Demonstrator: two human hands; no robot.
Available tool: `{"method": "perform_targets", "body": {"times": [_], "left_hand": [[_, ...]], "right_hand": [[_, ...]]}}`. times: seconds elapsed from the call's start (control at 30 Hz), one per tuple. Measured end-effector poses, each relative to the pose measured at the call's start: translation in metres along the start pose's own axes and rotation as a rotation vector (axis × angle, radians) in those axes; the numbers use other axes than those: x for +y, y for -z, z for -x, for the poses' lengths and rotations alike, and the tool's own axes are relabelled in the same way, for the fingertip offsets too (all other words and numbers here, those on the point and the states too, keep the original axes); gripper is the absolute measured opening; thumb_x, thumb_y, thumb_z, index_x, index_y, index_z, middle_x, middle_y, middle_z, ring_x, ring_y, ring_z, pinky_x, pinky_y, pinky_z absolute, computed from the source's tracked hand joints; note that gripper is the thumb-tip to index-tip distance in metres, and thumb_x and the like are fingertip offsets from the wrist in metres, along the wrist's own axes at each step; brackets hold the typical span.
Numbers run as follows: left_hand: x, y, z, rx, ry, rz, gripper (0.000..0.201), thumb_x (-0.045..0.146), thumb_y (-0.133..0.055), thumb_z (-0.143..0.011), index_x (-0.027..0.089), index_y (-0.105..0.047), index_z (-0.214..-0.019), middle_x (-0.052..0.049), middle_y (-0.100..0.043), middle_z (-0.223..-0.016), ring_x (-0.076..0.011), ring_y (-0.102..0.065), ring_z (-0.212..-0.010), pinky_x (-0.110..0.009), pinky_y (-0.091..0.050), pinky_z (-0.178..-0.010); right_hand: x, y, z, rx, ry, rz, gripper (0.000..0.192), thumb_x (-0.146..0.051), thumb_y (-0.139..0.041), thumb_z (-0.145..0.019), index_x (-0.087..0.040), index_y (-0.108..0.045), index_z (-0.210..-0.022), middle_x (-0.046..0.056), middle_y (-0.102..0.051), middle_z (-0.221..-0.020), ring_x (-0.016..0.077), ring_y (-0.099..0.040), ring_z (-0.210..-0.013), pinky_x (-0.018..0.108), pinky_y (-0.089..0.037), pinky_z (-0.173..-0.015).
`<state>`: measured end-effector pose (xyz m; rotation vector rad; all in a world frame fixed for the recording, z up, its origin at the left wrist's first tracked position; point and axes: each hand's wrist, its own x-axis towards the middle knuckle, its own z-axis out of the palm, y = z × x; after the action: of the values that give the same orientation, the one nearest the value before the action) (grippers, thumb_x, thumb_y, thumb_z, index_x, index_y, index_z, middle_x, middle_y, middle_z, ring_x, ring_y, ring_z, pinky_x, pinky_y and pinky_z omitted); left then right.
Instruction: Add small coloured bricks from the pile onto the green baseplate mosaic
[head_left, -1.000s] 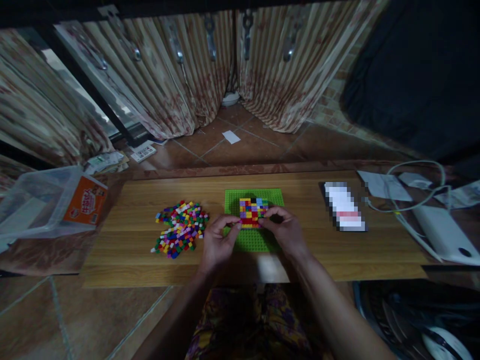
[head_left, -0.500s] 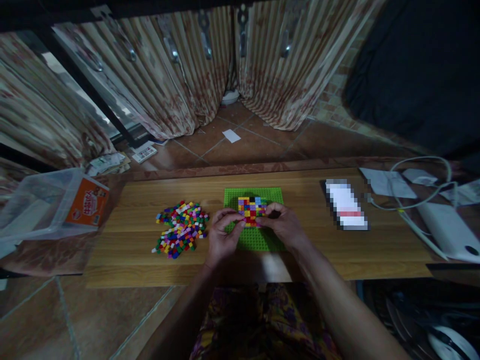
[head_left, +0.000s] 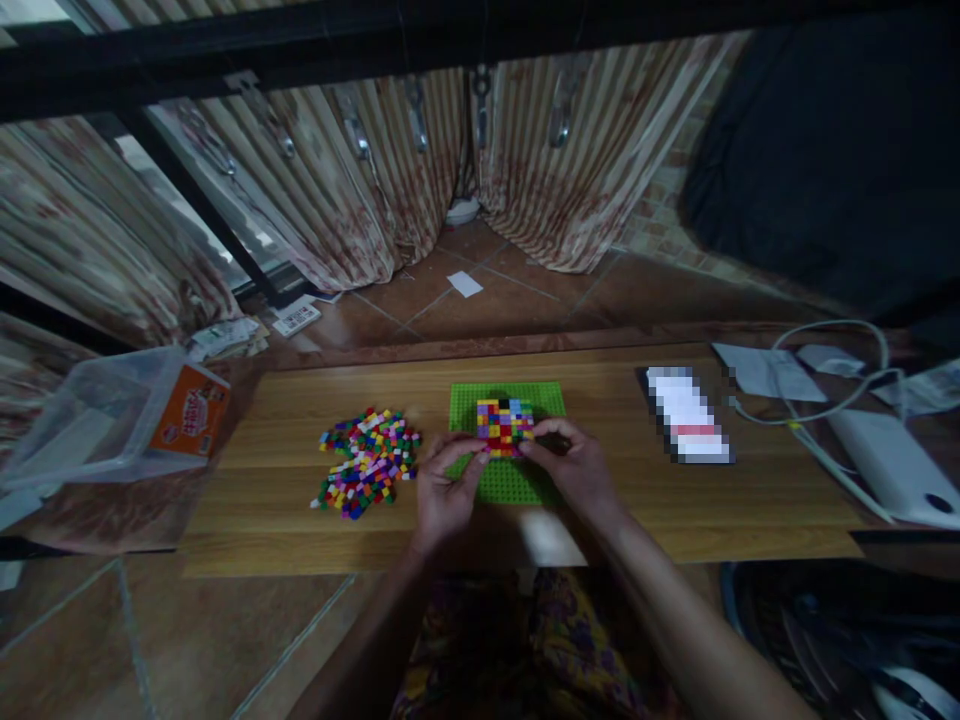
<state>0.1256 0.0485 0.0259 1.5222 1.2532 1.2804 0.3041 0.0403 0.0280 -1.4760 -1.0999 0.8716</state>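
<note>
A green studded baseplate (head_left: 472,393) lies on the wooden table in front of me. On it sits a flat block of small multicoloured building bricks (head_left: 504,425), mixed red, yellow, blue, purple and black. My left hand (head_left: 450,485) is closed, thumb and forefinger pinched at the block's lower left corner. At the lower right edge, my right hand (head_left: 574,462) grips the block with thumb and forefinger. The fingertips cover part of both side edges. Left of the plate lies a loose heap of small bricks (head_left: 367,460) in many colours.
A phone (head_left: 686,415) with a blurred screen lies to the right on the table (head_left: 285,400). Farther right are a white cable (head_left: 795,415), papers and a white power-bank-like box (head_left: 892,465). At the left edge stands a clear plastic bin (head_left: 112,420) with an orange label.
My head view has tilted up slightly, so the scene sits a little lower. Both hands stay at the block's lower edges; the right fingers have moved slightly along the edge.
</note>
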Motion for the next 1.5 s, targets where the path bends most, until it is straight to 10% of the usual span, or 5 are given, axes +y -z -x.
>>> {"method": "perform_targets", "body": {"times": [0.5, 1.03, 1.5], "left_hand": [[0.028, -0.023, 0.024, -0.194, 0.316, 0.289, 0.011, 0.026, -0.067, -0.076, 0.017, -0.071, -0.083, -0.003, -0.073, -0.08, -0.0136, -0.064, -0.072, -0.027, -0.053, -0.071], [-0.012, 0.0, 0.009, 0.079, 0.193, 0.082, 0.018, 0.027, -0.063, -0.079, 0.016, -0.066, -0.092, -0.003, -0.07, -0.084, -0.0142, -0.064, -0.075, -0.025, -0.051, -0.07], [-0.029, -0.001, 0.014, 0.015, 0.199, -0.001, 0.018, 0.028, -0.059, -0.083, 0.017, -0.066, -0.096, -0.002, -0.069, -0.083, -0.0141, -0.064, -0.075, -0.025, -0.051, -0.07]], "right_hand": [[-0.018, 0.004, 0.052, -0.095, 0.019, -0.045, 0.015, -0.037, -0.067, -0.082, -0.026, -0.074, -0.087, 0.003, -0.071, -0.089, 0.0202, -0.064, -0.085, 0.034, -0.05, -0.078], [0.011, -0.005, 0.008, 0.04, 0.205, 0.135, 0.012, -0.035, -0.067, -0.081, -0.026, -0.074, -0.082, 0.004, -0.062, -0.095, 0.0198, -0.059, -0.094, 0.038, -0.046, -0.087], [0.001, -0.012, -0.005, 0.011, -0.255, -0.335, 0.025, -0.033, -0.084, -0.052, -0.021, -0.07, -0.069, -0.003, -0.065, -0.065, 0.0122, -0.055, -0.059, 0.027, -0.044, -0.059]]}}
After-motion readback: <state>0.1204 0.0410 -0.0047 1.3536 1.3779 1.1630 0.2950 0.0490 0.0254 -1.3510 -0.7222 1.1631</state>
